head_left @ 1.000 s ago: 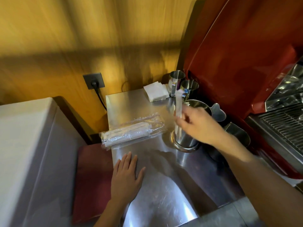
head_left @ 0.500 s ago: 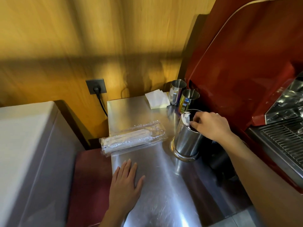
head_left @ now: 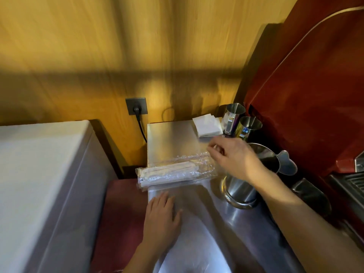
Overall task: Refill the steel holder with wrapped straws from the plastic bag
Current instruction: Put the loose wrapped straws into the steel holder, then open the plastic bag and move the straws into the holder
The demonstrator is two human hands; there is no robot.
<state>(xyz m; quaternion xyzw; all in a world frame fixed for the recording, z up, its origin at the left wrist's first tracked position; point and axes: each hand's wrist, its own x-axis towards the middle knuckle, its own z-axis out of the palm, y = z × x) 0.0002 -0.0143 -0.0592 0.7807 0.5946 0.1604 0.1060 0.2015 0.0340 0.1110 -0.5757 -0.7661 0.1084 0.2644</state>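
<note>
Right hand [head_left: 235, 157] moved off steel holder [head_left: 243, 189] rim, now reaching left over open end of plastic bag [head_left: 175, 172]; fingers loosely curled, holding nothing visible. Left hand [head_left: 160, 219] unchanged, flat with fingers spread, palm pressed on steel bench [head_left: 171, 138] near its left edge, just below bag. Bag lies crosswise at bench's left edge, wrapped straws [head_left: 167, 169] inside. Holder upright toward bench's right edge, partly hidden by right forearm. Napkin stack [head_left: 206, 127] and two small steel cups [head_left: 233, 117] at far right corner
</note>
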